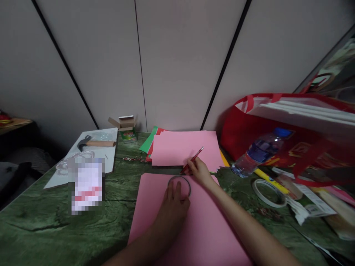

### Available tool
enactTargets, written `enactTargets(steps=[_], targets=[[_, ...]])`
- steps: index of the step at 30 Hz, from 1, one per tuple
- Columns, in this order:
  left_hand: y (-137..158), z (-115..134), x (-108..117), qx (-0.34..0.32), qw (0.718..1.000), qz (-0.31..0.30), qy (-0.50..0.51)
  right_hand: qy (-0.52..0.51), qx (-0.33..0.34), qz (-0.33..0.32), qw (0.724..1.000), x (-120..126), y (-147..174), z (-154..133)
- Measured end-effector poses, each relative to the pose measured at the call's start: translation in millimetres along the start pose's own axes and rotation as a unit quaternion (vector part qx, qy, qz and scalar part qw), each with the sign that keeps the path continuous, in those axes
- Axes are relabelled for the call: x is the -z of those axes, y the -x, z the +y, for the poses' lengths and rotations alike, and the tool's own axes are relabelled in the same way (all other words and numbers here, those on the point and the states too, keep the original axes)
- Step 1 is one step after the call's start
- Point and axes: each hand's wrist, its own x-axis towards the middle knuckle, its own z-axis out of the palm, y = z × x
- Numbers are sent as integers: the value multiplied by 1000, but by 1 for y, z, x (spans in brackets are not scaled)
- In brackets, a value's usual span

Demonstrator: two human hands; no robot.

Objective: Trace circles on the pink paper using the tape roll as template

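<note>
A large pink sheet (205,229) lies in front of me on the green table. On its upper part rests a thin grey ring (180,177), its lower side hidden by my left hand (175,203). The fingers of that hand are bent over the ring and hold it against the paper. My right hand (198,170) is closed around a red pencil (199,152), just beyond the ring near the sheet's far edge. The pencil's tip points down and left. A stack of pink paper (183,146) lies behind, with green, red and yellow sheets peeking out beneath.
At left a hammer (97,143) lies on a white board (110,159), near a small open box (128,133). A red bag (235,129) stands at right behind a tilted water bottle (256,151). A tape roll (256,192) and a yellow marker (271,180) lie nearby.
</note>
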Motion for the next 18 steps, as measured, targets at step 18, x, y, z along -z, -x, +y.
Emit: enactTargets(steps=[18], targets=[[-5, -8, 39, 13, 994, -43, 100, 22, 12, 95, 995, 26, 50, 5]])
